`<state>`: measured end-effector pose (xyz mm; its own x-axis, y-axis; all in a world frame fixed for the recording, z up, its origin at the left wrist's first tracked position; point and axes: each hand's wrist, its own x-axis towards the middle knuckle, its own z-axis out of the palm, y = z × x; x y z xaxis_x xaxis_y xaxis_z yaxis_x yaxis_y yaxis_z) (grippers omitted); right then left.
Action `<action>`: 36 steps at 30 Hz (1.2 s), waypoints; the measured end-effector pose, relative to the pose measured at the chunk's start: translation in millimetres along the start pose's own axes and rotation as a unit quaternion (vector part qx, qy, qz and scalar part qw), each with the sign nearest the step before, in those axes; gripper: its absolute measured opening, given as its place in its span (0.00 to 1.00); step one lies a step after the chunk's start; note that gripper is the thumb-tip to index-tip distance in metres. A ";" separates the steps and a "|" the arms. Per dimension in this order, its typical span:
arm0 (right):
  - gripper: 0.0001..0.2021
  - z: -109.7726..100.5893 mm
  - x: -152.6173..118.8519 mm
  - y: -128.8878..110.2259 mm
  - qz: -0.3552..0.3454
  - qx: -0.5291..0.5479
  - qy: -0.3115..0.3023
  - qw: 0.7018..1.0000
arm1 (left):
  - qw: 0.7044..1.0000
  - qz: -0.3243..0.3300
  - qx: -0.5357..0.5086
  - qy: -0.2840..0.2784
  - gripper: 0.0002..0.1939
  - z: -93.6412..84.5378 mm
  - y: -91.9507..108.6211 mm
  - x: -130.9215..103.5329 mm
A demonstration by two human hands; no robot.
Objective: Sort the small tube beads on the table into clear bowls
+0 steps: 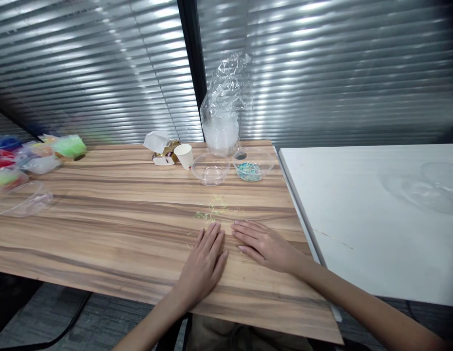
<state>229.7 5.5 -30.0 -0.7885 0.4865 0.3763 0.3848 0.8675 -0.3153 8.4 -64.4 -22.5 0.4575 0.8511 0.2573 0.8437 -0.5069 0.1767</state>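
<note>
My left hand (204, 265) lies palm down on the wooden table (113, 234), fingers stretched forward and nothing held. To its right, my right hand (265, 243) is also flat on the wood, its fingers pointing left. The two hands do not touch. Just beyond the fingertips, small thin yellow and green pieces (217, 204) are scattered, with a darker green cluster (201, 215) at their left. Farther back stand a clear round bowl (211, 171) that looks empty and a second clear bowl (263, 165) holding blue-green bits (249, 170).
At the back are a paper cup (184, 156), a tissue pack (163, 152) and clear containers in a plastic bag (222, 129). Colourful bags (42, 158) and a clear bowl (25, 200) sit far left. A white table (350, 214) adjoins on the right, bearing clear bowls (431, 187).
</note>
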 end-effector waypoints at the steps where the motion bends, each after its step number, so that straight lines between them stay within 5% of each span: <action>1: 0.17 0.0 0.0 0.1 -0.001 -0.001 -0.002 1.000 | 1.000 0.000 0.000 -0.001 0.25 -0.1 0.0 0.0; 36: 0.17 2.2 -1.4 2.1 -0.004 -0.005 -0.003 1.000 | 1.000 0.002 0.006 -0.013 0.23 1.2 -0.4 -0.2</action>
<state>230.6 6.3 -33.1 -0.7939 0.4797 0.3738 0.3840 0.8720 -0.3035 8.3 -64.3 -23.8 0.4673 0.8526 0.2338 0.8451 -0.5085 0.1652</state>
